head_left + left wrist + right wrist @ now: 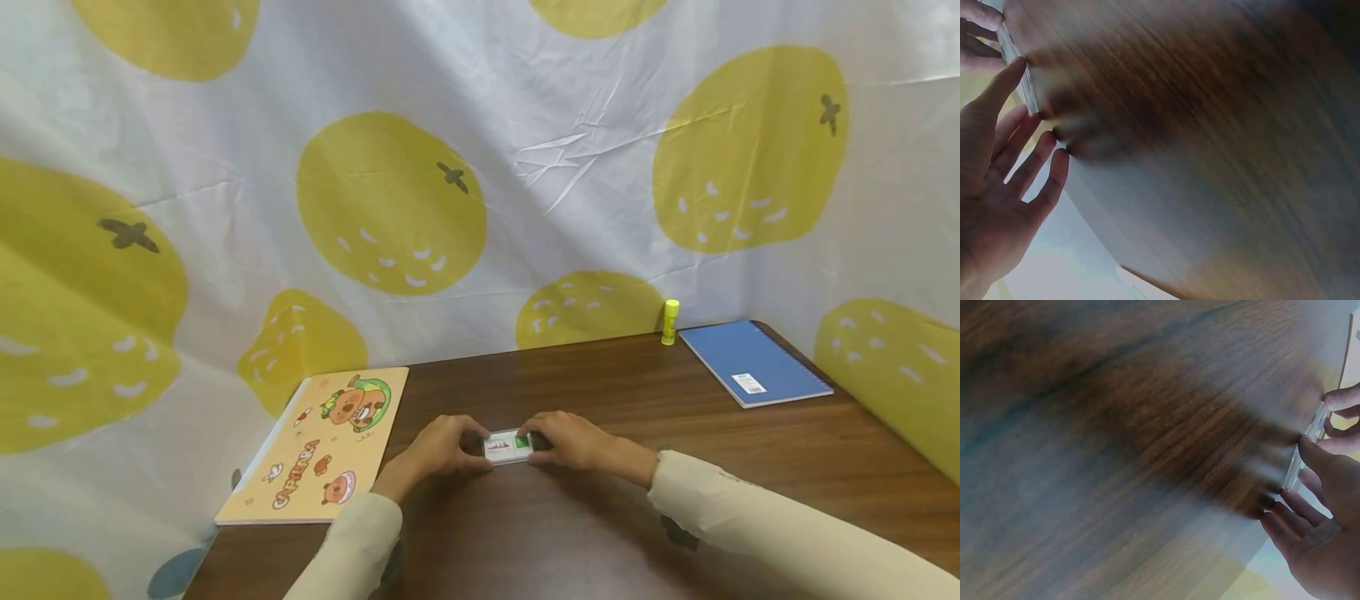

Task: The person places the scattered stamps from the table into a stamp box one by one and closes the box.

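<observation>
A small flat rectangular case (504, 447), whitish and clear-edged with red and green print, lies on the brown wooden table near the middle. My left hand (442, 447) pinches its left end between thumb and forefinger. At the opposite end, my right hand (572, 442) holds it the same way. In the left wrist view the case's thin edge (1030, 94) shows beside the left thumb, with the other fingers of the left hand (991, 194) spread, their tips at the tabletop. The right wrist view shows the case edge (1294, 470) by the thumb of the right hand (1335, 506).
An orange-cream book with capybara drawings (330, 450) lies at the left edge of the table. Towards the back right a yellow glue stick (670, 323) stands upright beside a blue notebook (772, 362). A fruit-patterned curtain (510, 208) hangs behind the table.
</observation>
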A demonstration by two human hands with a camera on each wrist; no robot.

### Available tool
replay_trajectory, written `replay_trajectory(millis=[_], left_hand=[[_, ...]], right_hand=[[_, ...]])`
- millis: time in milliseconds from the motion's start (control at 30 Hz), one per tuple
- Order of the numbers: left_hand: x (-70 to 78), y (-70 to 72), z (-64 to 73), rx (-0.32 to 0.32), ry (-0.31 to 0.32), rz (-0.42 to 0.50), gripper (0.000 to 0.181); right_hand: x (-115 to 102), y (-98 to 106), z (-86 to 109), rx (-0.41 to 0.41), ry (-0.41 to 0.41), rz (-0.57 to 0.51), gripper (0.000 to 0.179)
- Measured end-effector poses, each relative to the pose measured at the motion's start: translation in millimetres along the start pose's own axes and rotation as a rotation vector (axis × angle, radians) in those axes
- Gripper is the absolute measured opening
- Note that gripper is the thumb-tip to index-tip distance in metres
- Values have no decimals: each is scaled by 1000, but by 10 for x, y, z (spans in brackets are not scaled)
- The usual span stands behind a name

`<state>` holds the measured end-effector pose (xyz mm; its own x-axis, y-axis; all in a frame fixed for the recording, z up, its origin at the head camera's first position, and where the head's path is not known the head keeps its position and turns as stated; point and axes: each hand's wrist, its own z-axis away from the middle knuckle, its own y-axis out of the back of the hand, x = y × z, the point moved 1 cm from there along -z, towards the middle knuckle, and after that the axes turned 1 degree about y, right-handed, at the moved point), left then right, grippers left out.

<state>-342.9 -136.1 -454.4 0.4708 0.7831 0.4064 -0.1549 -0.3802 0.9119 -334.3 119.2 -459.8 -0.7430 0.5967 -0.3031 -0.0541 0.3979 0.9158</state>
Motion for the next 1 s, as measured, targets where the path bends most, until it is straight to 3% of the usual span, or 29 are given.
replay_trajectory(millis=[700, 1000], left_hand=[[9, -23, -86, 16, 21, 8, 46], [78, 31, -89, -2, 9, 59, 53]], right_hand=[[151, 4, -60, -16, 4, -13, 36], [173, 107, -6, -50, -25, -117, 44]])
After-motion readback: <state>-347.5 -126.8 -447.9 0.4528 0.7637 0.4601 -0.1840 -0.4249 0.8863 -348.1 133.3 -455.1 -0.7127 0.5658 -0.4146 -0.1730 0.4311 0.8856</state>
